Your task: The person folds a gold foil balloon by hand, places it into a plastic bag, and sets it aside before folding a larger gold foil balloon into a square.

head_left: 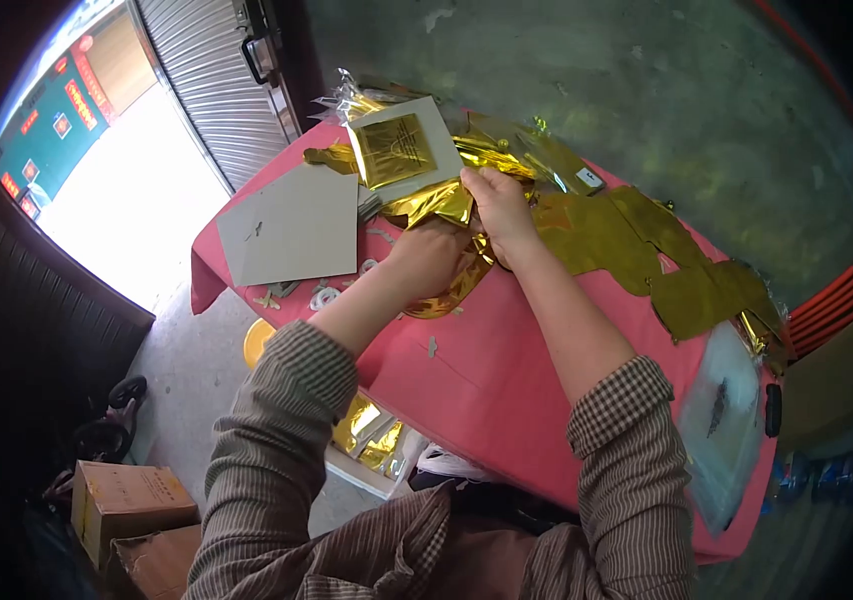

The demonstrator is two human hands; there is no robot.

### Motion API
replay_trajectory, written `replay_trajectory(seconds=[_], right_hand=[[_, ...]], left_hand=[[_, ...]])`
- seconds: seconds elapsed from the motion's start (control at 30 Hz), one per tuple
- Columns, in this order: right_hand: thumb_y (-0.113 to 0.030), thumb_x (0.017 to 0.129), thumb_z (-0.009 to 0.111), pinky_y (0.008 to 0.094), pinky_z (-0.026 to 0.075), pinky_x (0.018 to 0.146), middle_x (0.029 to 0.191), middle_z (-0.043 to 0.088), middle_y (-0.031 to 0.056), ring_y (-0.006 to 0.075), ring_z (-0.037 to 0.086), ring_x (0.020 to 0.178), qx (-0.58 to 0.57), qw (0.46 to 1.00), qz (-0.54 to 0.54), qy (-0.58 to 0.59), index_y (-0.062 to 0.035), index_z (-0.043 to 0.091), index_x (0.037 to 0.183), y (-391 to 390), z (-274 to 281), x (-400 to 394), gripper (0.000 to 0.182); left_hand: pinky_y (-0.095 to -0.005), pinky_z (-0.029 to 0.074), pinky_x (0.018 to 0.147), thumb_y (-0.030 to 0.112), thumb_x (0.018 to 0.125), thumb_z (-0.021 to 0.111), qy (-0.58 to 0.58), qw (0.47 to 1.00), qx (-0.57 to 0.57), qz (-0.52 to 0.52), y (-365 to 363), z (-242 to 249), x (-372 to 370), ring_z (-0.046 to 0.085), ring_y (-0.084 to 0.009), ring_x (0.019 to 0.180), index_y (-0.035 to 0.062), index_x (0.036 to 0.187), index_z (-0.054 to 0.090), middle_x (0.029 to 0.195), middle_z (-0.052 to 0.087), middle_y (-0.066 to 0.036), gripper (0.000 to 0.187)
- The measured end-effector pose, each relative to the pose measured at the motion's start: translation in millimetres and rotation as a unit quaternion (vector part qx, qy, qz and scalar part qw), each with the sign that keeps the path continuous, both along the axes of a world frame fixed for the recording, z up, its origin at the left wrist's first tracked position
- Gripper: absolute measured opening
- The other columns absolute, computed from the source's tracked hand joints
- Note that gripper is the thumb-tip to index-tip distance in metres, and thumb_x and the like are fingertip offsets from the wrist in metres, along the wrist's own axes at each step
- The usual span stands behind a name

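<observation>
Shiny gold foil (443,203) lies bunched between my hands at the far side of the table. My right hand (502,212) has its fingers closed on the foil's edge, close to the corner of a pale square board with a gold panel (396,150). My left hand (428,262) is closed at the lower part of the foil, its fingertips hidden. Below it a loop of gold foil (439,306) hangs over the pink cloth. A blank grey board (291,228) lies to the left of my hands.
The table has a pink cloth (466,400). Flat gold sheets (636,235) spread to the right, near a clear plastic bag (721,430). A white tape roll (325,299) and small scraps sit at left. Cardboard boxes (136,500) stand on the floor beside an open doorway.
</observation>
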State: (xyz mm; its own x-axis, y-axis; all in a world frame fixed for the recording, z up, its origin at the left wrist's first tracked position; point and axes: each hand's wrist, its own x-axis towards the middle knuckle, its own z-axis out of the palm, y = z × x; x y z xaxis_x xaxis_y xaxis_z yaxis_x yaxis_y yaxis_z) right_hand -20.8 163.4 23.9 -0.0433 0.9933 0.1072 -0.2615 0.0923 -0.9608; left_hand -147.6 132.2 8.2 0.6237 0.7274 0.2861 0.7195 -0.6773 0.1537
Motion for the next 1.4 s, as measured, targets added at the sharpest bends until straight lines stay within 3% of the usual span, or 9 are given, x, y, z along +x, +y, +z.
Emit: replay_trajectory(seconds=[0.07, 0.2, 0.47, 0.7, 0.83, 1.07, 1.13, 1.3, 1.4], right_hand=[[-0.022, 0.089, 0.055, 0.0242, 0.031, 0.046, 0.060, 0.044, -0.0041, 0.0048, 0.035, 0.052, 0.012, 1.000, -0.004, -0.008, -0.0038, 0.051, 0.067, -1.7, 0.3, -3.0, 0.029], [-0.021, 0.089, 0.054, 0.0226, 0.032, 0.043, 0.062, 0.048, -0.0032, 0.0046, 0.040, 0.050, 0.078, 0.995, -0.054, -0.030, -0.0050, 0.052, 0.071, 4.8, -14.6, 5.2, 0.024], [-0.018, 0.088, 0.051, 0.0203, 0.037, 0.037, 0.060, 0.053, 0.0010, 0.0077, 0.046, 0.041, -0.086, 0.987, -0.002, -0.138, -0.0029, 0.053, 0.073, -55.8, -8.0, 40.2, 0.022], [-0.023, 0.090, 0.052, 0.0195, 0.027, 0.034, 0.057, 0.049, -0.0041, 0.0045, 0.039, 0.038, -0.106, 0.993, -0.031, -0.034, -0.0110, 0.052, 0.074, -61.0, 1.5, 50.2, 0.020], [-0.023, 0.090, 0.053, 0.0198, 0.036, 0.038, 0.060, 0.053, -0.0029, 0.0067, 0.046, 0.041, -0.105, 0.994, 0.029, 0.009, -0.0102, 0.053, 0.078, -64.4, 18.3, 62.5, 0.017], [-0.021, 0.089, 0.054, 0.0210, 0.034, 0.039, 0.064, 0.053, -0.0032, 0.0057, 0.047, 0.047, -0.090, 0.989, -0.071, 0.091, -0.0100, 0.052, 0.074, -59.9, 27.5, 72.1, 0.019], [-0.019, 0.089, 0.053, 0.0195, 0.041, 0.050, 0.071, 0.056, -0.0020, 0.0049, 0.050, 0.058, -0.055, 0.998, 0.031, -0.005, -0.0086, 0.056, 0.080, -64.3, 31.8, 86.1, 0.014], [-0.020, 0.090, 0.052, 0.0182, 0.037, 0.043, 0.067, 0.055, -0.0020, 0.0036, 0.047, 0.050, -0.040, 0.986, 0.031, -0.157, -0.0074, 0.055, 0.079, -75.4, 20.8, 85.1, 0.016], [-0.022, 0.091, 0.051, 0.0183, 0.033, 0.038, 0.062, 0.053, -0.0018, 0.0035, 0.043, 0.042, -0.074, 0.961, 0.087, -0.250, -0.0056, 0.055, 0.078, -82.5, -2.2, 81.8, 0.021]], left_hand=[[-0.0390, 0.044, 0.082, 0.026, 0.082, 0.052, 0.037, 0.989, -0.139, 0.023, 15.0, 0.6, 6.5, 0.057, -0.0301, 0.095, 0.0077, 0.102, 0.061, 0.105, 0.060, -0.015, 0.028], [-0.0389, 0.042, 0.089, 0.031, 0.085, 0.050, 0.053, 0.987, -0.147, 0.021, 36.7, -16.0, 4.0, 0.054, -0.0291, 0.104, 0.0079, 0.115, 0.055, 0.115, 0.056, -0.014, 0.038], [-0.0381, 0.036, 0.097, 0.023, 0.086, 0.051, -0.185, 0.976, -0.091, -0.071, 88.1, -76.3, -4.7, 0.049, -0.0277, 0.113, 0.0070, 0.121, 0.050, 0.123, 0.052, -0.013, 0.038], [-0.0384, 0.033, 0.099, 0.015, 0.086, 0.049, -0.312, 0.940, -0.108, -0.091, 136.4, -124.7, -19.0, 0.048, -0.0292, 0.113, 0.0065, 0.118, 0.052, 0.123, 0.052, -0.012, 0.034], [-0.0372, 0.037, 0.094, 0.014, 0.085, 0.053, -0.277, 0.955, -0.078, -0.070, 100.6, -65.2, -14.4, 0.050, -0.0274, 0.110, 0.0041, 0.114, 0.054, 0.117, 0.056, -0.012, 0.031], [-0.0311, 0.042, 0.087, 0.018, 0.085, 0.058, -0.438, 0.873, -0.212, 0.032, 90.4, -43.3, -13.9, 0.052, -0.0184, 0.104, 0.0048, 0.118, 0.053, 0.115, 0.057, -0.010, 0.036], [-0.0310, 0.042, 0.087, 0.022, 0.086, 0.056, -0.562, 0.770, -0.301, 0.031, 102.5, -54.1, -18.3, 0.051, -0.0181, 0.105, 0.0045, 0.117, 0.055, 0.116, 0.057, -0.010, 0.036], [-0.0310, 0.042, 0.088, 0.025, 0.088, 0.054, -0.542, 0.787, -0.293, 0.044, 119.1, -74.5, -29.5, 0.054, -0.0187, 0.102, 0.0025, 0.118, 0.054, 0.118, 0.056, -0.011, 0.038], [-0.0343, 0.048, 0.082, 0.016, 0.090, 0.049, -0.606, 0.718, -0.341, 0.017, 119.6, -82.3, -27.8, 0.057, -0.0236, 0.095, -0.0017, 0.117, 0.051, 0.103, 0.060, -0.012, 0.033]])
